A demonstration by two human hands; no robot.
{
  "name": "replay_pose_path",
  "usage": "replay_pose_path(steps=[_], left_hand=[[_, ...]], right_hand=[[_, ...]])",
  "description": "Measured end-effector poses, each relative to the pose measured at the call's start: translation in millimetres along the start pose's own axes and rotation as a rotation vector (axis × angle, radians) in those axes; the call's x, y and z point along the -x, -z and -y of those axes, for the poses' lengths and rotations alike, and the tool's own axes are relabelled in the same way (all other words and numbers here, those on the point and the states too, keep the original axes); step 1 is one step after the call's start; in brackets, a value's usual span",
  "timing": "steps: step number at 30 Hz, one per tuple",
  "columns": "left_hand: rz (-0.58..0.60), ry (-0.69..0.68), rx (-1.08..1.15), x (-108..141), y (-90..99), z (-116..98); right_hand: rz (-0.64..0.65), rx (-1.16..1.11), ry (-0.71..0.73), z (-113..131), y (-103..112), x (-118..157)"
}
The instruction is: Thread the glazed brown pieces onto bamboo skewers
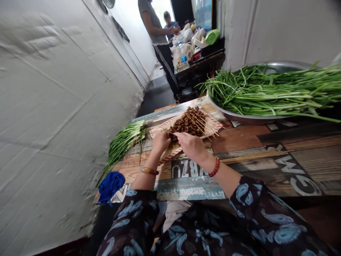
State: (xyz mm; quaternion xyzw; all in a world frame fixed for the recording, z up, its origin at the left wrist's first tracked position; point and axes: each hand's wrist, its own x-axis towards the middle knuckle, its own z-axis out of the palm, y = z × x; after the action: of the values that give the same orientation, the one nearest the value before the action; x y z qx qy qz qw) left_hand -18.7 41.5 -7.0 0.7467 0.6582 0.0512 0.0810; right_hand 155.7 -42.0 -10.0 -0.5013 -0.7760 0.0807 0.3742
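Observation:
A heap of brown skewered pieces (188, 122) lies on a paper with a red-striped border (160, 132), its bare sticks pointing right. My left hand (161, 141) is at the heap's near left edge, fingers closed around something too small to make out. My right hand (192, 145) meets it from the right, fingers pinched together near a thin stick end; what it grips is hidden. Left of my hands, a bundle of green stalks (124, 142) lies on the patterned table (191, 188), with a few thin sticks (140, 153) at its near side.
A metal basin (239, 116) piled with long green stalks (271, 90) stands at the right. Thin sticks (247, 155) lie to the right of my right wrist. A blue cloth (111, 185) is at the left corner. Two people stand by a cluttered far table (199, 63). A wall runs along the left.

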Motion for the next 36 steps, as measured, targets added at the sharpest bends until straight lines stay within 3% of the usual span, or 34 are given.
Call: replay_pose_path(steps=[4,8,13,15,23,31,36], left_hand=[[-0.137,0.009,0.194,2.4,-2.2,6.4],[-0.202,0.026,0.486,3.2,-1.4,13.8],[-0.046,0.102,1.415,15.0,8.2,19.1],[0.027,0.107,1.624,21.6,11.8,19.1],[0.088,0.118,1.81,36.0,9.4,18.3],[0.108,0.099,1.883,43.9,-2.3,25.4],[0.157,0.08,1.907,45.5,0.6,24.9]], right_hand=[[-0.054,-0.047,0.006,-4.5,-1.9,0.5],[-0.14,-0.152,-0.003,-10.9,0.8,-0.8],[-0.191,-0.291,-0.032,-15.5,8.2,-0.5],[-0.17,-0.327,-0.047,-15.8,9.0,0.9],[0.058,-0.498,-0.122,-9.6,-3.8,9.2],[0.177,-0.335,0.007,-7.7,-9.7,16.6],[0.204,-0.326,-0.023,-7.6,-6.4,15.9]])
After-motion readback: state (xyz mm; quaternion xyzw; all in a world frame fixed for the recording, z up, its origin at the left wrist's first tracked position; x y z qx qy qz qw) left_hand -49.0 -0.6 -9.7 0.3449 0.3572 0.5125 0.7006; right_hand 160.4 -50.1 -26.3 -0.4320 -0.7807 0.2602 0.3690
